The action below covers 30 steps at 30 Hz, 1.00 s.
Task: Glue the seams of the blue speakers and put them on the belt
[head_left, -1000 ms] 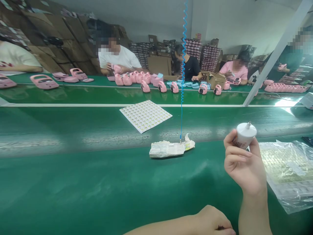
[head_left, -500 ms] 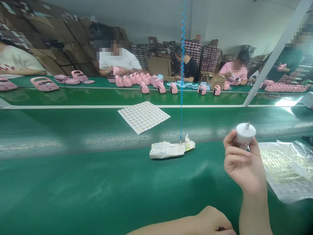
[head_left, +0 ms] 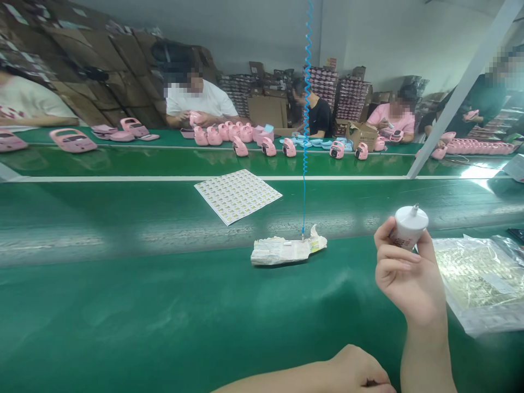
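Observation:
A small white bottle (head_left: 410,225) with printing on its side and a thin metal nozzle on top is held upright, slightly tilted, in my right hand (head_left: 409,275). The fingers of that hand wrap round it above the green work surface. My left hand (head_left: 362,368) lies low at the bottom edge, its fingers curled in, and whatever may be inside them is hidden. Beyond both hands, a wrapped, crumpled paper-covered piece (head_left: 282,252) rests on the surface, with a blue coiled cord (head_left: 305,109) coming down to it.
A printed sticker sheet (head_left: 238,195) lies on the green conveyor belt (head_left: 102,210). To the right is a clear plastic bag (head_left: 485,289) of flat sheets. Across the belt, several people work among pink camera-shaped cases (head_left: 239,146). A white slanted post (head_left: 458,98) rises at right.
The sticker sheet and the nearer row of pink cases have shifted slightly left. At far right, a co-worker's hand now reaches to the pink cases. My hands have hardly moved.

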Each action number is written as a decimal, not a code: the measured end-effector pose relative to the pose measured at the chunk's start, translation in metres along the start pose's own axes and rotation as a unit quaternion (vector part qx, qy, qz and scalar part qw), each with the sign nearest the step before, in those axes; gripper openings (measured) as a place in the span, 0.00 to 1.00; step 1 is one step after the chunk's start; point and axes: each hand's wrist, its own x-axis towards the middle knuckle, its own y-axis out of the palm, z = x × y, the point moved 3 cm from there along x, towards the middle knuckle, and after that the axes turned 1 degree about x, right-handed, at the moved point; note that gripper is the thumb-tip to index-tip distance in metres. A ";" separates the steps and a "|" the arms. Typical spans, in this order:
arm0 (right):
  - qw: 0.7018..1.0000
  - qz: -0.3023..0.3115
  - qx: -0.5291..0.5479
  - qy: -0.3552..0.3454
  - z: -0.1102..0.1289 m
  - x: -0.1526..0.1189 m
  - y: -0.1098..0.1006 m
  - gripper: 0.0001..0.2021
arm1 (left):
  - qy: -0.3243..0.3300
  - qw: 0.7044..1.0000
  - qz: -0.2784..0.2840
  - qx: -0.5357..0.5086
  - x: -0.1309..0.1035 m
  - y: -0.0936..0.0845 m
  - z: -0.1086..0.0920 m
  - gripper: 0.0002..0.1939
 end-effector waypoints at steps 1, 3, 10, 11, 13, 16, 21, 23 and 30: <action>1.000 0.000 0.000 0.000 0.000 0.000 0.000 0.09 | 0.002 1.000 -0.001 0.001 0.000 0.000 0.000 0.30; 1.000 -0.002 0.000 -0.002 0.000 0.000 0.000 0.09 | 0.006 1.000 -0.001 0.001 0.000 -0.001 -0.001 0.32; 1.000 -0.012 -0.002 -0.010 -0.001 -0.001 0.001 0.10 | 0.006 1.000 0.005 0.001 0.000 -0.002 -0.001 0.35; 1.000 -0.011 -0.005 -0.009 -0.001 -0.001 0.001 0.10 | 0.006 1.000 0.005 0.000 0.000 -0.002 -0.002 0.35; 1.000 -0.009 -0.008 -0.010 -0.001 -0.002 0.001 0.10 | 0.007 1.000 0.006 -0.001 0.000 -0.002 -0.002 0.36; 1.000 -0.004 -0.013 -0.009 -0.001 -0.002 0.000 0.10 | 0.004 1.000 0.008 -0.001 0.000 -0.002 -0.002 0.35; 1.000 -0.007 -0.014 -0.009 0.001 -0.002 0.000 0.10 | 0.000 1.000 0.012 -0.003 0.001 -0.003 -0.003 0.35; 1.000 -0.013 -0.014 -0.011 0.001 -0.002 0.000 0.09 | -0.002 1.000 0.011 -0.003 0.001 -0.003 -0.003 0.35; 1.000 -0.011 -0.021 -0.007 0.000 -0.001 0.002 0.09 | 0.002 1.000 0.013 -0.008 0.001 -0.003 -0.003 0.35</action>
